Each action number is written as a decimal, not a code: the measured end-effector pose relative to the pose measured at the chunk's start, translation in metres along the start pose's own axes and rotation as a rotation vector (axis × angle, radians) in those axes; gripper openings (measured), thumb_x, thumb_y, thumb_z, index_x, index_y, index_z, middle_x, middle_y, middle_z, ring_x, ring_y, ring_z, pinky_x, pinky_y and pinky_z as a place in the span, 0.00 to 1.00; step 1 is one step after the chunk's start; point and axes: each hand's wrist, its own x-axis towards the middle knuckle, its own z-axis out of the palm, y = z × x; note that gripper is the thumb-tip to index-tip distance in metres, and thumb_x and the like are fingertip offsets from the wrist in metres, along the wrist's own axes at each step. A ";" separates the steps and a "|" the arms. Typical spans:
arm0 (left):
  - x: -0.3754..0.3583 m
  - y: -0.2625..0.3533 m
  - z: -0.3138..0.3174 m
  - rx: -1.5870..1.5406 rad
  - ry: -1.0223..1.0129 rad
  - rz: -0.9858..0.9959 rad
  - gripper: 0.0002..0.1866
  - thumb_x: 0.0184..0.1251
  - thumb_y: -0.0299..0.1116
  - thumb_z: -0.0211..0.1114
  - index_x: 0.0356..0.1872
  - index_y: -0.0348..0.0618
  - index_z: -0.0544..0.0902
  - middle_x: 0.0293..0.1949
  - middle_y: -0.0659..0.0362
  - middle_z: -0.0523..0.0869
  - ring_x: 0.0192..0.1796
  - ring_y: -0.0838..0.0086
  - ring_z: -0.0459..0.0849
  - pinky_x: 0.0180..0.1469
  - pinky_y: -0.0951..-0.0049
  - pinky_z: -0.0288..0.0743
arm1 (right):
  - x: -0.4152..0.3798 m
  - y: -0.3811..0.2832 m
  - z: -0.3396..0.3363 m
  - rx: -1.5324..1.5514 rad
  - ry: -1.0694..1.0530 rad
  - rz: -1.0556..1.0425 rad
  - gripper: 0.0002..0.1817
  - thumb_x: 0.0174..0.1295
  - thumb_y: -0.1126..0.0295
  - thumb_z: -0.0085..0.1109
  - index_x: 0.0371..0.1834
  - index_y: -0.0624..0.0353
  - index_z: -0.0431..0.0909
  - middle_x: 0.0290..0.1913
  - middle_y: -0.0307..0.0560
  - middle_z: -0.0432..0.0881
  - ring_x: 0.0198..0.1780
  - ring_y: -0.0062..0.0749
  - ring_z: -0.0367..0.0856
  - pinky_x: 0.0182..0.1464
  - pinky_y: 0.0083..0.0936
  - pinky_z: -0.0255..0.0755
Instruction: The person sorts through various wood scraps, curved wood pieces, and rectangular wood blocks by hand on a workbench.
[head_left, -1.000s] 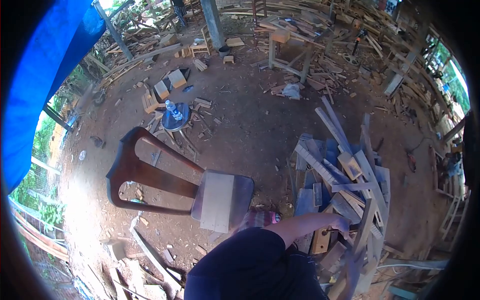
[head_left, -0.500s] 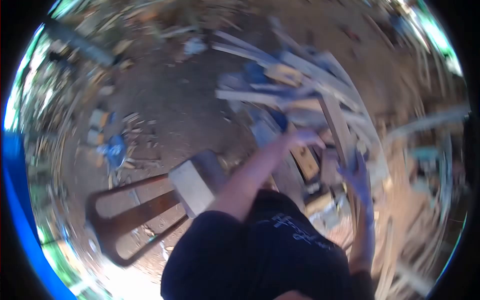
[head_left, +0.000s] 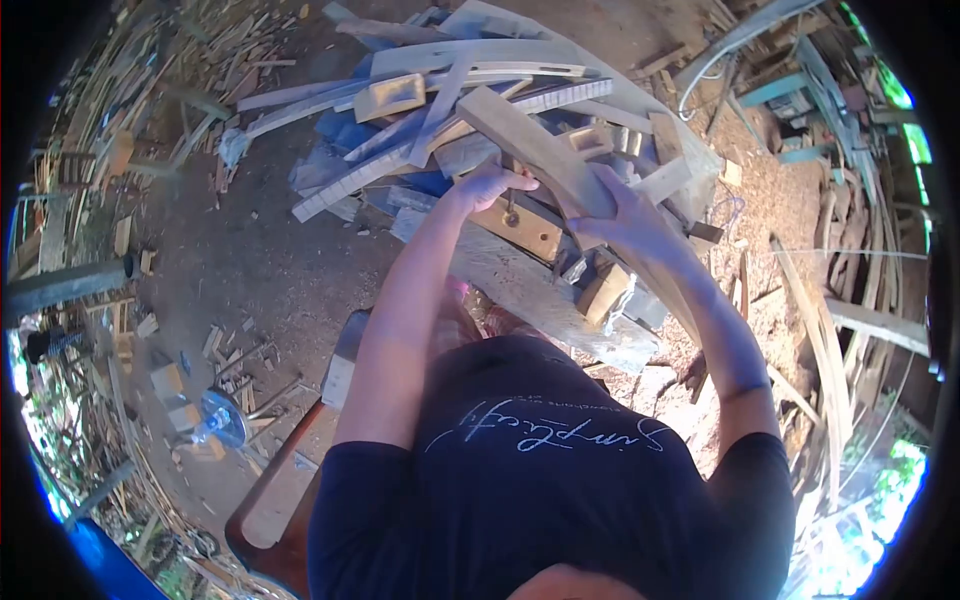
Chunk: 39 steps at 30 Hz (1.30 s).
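Note:
A long squared wooden plank (head_left: 535,145) runs from the middle of the workbench back toward my right side. My right hand (head_left: 620,215) is wrapped around its middle, thumb on the near side. Beside the plank's left edge, my left hand (head_left: 487,188) has its thumb and fingers closed together; I cannot tell what is in them. Just below it lies a yellowish wooden block (head_left: 522,228) with round holes. Another thick wooden piece (head_left: 603,292) sits nearer to me, partly beside the plank.
The bench (head_left: 515,285) is heaped with boards and offcuts, including a wooden block with a recess (head_left: 390,97). To my left are a wooden chair (head_left: 285,490) and a blue round object (head_left: 222,418) on the ground. Long timber strips (head_left: 825,350) lie at right.
My view has swung round, so the bench now appears more central and the chair lower left. The right hand still holds the plank, and the left hand stays close to it.

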 end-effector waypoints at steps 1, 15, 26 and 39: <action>0.001 0.001 0.001 -0.006 0.030 -0.004 0.13 0.54 0.22 0.73 0.37 0.49 0.79 0.35 0.70 0.77 0.41 0.80 0.76 0.55 0.73 0.69 | 0.003 0.005 -0.002 -0.059 0.023 -0.034 0.53 0.49 0.45 0.73 0.75 0.57 0.59 0.47 0.60 0.84 0.50 0.45 0.85 0.56 0.34 0.76; -0.006 0.000 -0.009 -0.048 -0.066 0.009 0.13 0.54 0.22 0.73 0.33 0.49 0.76 0.33 0.69 0.77 0.41 0.80 0.76 0.53 0.75 0.67 | -0.008 -0.051 -0.015 0.133 0.170 -0.055 0.49 0.49 0.45 0.74 0.71 0.57 0.63 0.52 0.59 0.83 0.53 0.46 0.84 0.58 0.38 0.73; -0.002 -0.005 -0.018 -0.078 -0.103 0.003 0.20 0.53 0.20 0.72 0.45 0.51 0.77 0.38 0.70 0.76 0.41 0.82 0.75 0.55 0.75 0.70 | -0.001 -0.055 -0.006 0.133 0.133 0.010 0.52 0.47 0.43 0.73 0.73 0.56 0.61 0.55 0.66 0.80 0.56 0.50 0.82 0.61 0.37 0.72; 0.011 -0.037 -0.065 -0.394 -0.063 -0.035 0.12 0.56 0.19 0.68 0.29 0.50 0.73 0.31 0.65 0.75 0.36 0.76 0.74 0.55 0.68 0.71 | 0.003 -0.008 0.023 0.216 0.191 0.143 0.51 0.50 0.41 0.72 0.72 0.60 0.63 0.53 0.62 0.82 0.56 0.46 0.82 0.60 0.36 0.73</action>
